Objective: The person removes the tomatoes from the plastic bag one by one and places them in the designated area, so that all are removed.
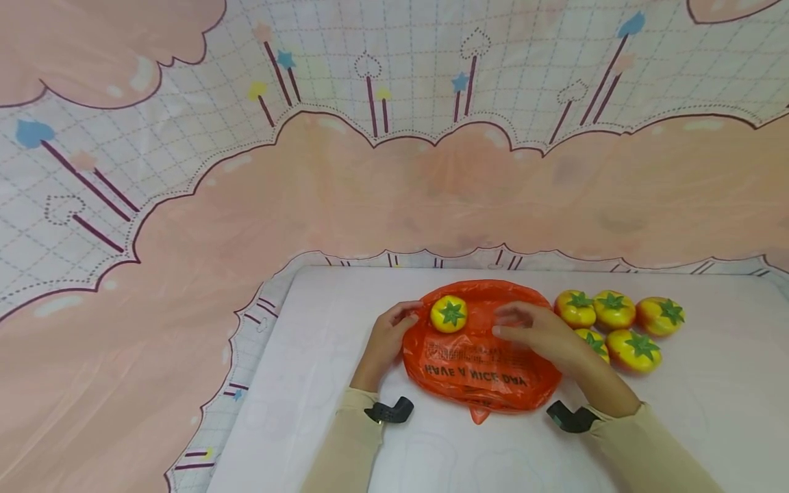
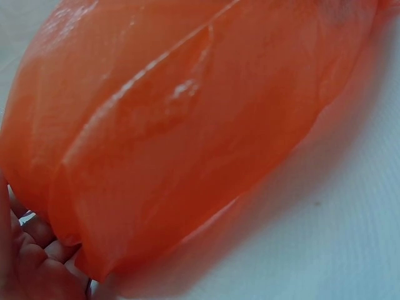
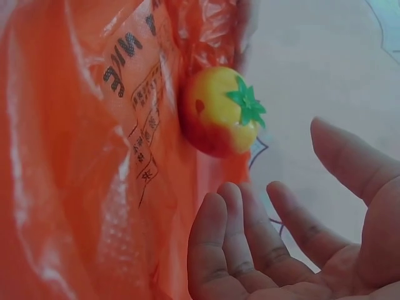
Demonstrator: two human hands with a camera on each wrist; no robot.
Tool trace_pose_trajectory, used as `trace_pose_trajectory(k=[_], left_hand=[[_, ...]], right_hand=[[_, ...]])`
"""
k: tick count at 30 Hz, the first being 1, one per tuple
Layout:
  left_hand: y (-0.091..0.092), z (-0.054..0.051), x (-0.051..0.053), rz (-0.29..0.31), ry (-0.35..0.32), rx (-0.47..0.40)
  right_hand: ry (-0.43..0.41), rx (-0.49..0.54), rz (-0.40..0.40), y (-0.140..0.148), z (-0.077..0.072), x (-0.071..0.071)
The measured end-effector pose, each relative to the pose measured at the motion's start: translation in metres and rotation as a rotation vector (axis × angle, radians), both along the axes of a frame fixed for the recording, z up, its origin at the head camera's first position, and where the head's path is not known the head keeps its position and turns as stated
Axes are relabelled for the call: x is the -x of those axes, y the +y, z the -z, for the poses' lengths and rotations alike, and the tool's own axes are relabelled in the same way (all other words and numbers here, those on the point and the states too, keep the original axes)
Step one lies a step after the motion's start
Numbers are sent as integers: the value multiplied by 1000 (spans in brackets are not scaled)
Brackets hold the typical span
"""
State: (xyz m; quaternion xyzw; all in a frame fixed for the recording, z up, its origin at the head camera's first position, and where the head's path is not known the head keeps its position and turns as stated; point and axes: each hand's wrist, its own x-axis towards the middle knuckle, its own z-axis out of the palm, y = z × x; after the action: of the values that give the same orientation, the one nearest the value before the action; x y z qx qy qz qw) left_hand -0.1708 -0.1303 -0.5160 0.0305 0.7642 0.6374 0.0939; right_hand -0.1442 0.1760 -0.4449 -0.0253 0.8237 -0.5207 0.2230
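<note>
A red plastic bag point(image 1: 487, 400) printed with HAVE A NICE DAY lies on the white table. On it, toward the back left, rests a yellow-red tomato point(image 1: 448, 313) with a green star-shaped leaf top; the right wrist view also shows this tomato point(image 3: 215, 112) against the red plastic. My left hand point(image 1: 390, 335) holds the bag's left edge, its fingers bent and partly hidden by the plastic point(image 2: 156, 156). Over the bag's right half is my right hand point(image 1: 545, 335), fingers spread apart from the thumb, with nothing in the grasp and a gap to the tomato.
Several more yellow-red tomatoes point(image 1: 635, 350) sit grouped on the table just right of the bag, one partly hidden by my right hand. A patterned cloth point(image 1: 431, 198) hangs behind the white table point(image 1: 296, 322).
</note>
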Motion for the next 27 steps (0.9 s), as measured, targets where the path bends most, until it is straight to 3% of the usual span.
trace_pose_trajectory(k=[27], left_hand=[[-2,0,0,-2,-9,-6]], right_hand=[[14,-44,42,-21,10,14]])
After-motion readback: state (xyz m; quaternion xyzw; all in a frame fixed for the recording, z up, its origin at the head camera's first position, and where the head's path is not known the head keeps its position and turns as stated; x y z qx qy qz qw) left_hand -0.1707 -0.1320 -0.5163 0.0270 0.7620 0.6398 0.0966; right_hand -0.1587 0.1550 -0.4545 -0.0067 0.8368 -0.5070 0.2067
